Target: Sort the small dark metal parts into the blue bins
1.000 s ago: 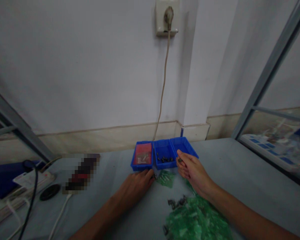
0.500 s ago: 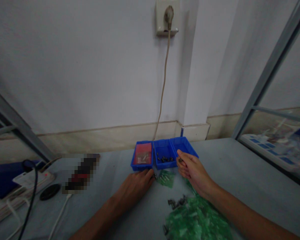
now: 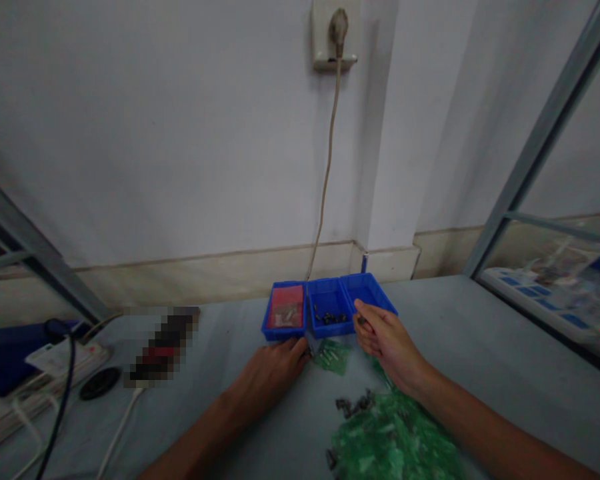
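Observation:
My left hand (image 3: 283, 360) rests on the table just in front of the left blue bin, its fingers closed on a small dark metal piece (image 3: 308, 352) whose kind I cannot make out. My right hand (image 3: 383, 337) is closed in front of the right blue bin (image 3: 367, 293), with a small brownish piece (image 3: 362, 320) at the fingertips. Between the hands lies a small green plastic bag (image 3: 333, 357) with metal parts in it. The middle blue bin (image 3: 327, 293) holds several small dark parts. A red bag (image 3: 287, 299) fills the left blue bin (image 3: 270, 328).
A heap of green bags (image 3: 395, 440) lies near my right forearm, with loose dark metal parts (image 3: 353, 404) beside it. To the left are a pixelated object (image 3: 163, 347), a black disc (image 3: 100, 384) and cables. A power cord (image 3: 327, 173) hangs down the wall behind the bins.

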A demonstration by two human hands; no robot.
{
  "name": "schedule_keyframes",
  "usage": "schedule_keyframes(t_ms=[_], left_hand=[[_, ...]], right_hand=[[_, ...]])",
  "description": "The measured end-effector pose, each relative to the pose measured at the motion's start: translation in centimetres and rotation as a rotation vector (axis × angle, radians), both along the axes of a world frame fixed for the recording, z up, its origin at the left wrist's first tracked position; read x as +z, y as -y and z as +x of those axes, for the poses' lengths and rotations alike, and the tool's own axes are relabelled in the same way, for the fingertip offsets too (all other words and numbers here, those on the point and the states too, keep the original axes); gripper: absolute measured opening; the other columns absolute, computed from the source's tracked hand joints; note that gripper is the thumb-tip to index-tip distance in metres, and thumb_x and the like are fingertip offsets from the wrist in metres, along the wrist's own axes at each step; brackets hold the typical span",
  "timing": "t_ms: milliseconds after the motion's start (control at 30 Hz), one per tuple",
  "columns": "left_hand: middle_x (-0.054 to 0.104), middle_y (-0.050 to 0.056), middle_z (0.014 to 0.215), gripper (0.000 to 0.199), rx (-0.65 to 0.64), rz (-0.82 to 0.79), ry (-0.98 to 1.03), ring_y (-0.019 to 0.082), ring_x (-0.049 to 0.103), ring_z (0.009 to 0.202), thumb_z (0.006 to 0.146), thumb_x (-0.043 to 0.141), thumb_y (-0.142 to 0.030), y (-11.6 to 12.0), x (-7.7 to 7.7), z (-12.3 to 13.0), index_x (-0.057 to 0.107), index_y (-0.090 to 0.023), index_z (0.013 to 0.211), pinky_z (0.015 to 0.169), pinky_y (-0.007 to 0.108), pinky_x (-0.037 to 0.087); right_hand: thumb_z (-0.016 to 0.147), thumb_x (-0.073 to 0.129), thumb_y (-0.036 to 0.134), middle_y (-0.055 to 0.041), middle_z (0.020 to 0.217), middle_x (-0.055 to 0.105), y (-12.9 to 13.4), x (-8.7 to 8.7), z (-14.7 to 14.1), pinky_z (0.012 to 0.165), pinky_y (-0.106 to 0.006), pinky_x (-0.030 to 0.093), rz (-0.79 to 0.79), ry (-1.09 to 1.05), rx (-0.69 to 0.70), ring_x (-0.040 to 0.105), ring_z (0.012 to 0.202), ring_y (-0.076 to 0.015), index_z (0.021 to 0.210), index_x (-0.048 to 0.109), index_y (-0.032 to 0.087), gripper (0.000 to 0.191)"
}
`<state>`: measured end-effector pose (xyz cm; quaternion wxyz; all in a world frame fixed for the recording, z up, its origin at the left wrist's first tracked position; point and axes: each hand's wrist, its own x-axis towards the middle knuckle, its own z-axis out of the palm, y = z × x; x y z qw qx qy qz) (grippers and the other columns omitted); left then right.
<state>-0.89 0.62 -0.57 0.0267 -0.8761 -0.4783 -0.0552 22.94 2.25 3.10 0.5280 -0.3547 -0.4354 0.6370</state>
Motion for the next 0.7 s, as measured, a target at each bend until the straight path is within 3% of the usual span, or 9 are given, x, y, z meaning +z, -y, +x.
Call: schedule_keyframes(t_ms=[700], left_hand=[[0.071,0.002,0.103,0.018,-0.011,-0.002,0.014,0.023,0.07,0.087,0.105,0.041,-0.032,0.15,0.05,-0.06,0.053,-0.025,0.116,0.067,0.033,0.056]], right_hand=[[0.085,0.07,0.054,0.0096,0.049,0.03,0.05,0.17,-0.03,0.039,-0.024,0.014,0.006,-0.012,-0.007,0.019,0.04,-0.0053,0.058,0.04,0.021,0.051]])
